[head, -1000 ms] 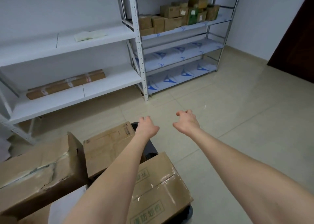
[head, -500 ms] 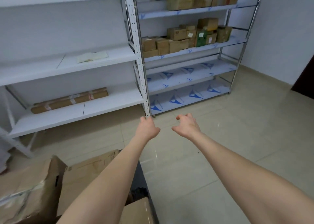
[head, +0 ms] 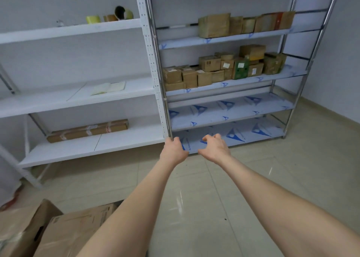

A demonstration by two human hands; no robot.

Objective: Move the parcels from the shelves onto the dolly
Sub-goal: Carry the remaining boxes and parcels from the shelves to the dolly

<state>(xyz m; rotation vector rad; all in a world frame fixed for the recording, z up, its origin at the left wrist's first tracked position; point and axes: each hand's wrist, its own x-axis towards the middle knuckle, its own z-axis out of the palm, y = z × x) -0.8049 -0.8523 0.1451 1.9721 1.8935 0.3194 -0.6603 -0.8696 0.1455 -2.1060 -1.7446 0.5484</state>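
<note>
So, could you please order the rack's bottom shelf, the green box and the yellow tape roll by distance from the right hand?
1. Rack's bottom shelf, low, just beyond the right hand.
2. Green box, on the rack's middle shelf, upper right.
3. Yellow tape roll, high on the white shelving, far left.

Open floor (head: 194,198) to shelves; upright post (head: 153,71) splits bays; parcels (head: 224,69) crowd middle shelf.

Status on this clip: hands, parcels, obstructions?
Left hand and right hand empty, loosely curled, extended forward. Small brown cardboard parcels on upper shelves of steel rack; long flat brown parcel on low white shelf. No obstacle on beige tiled floor.
</note>
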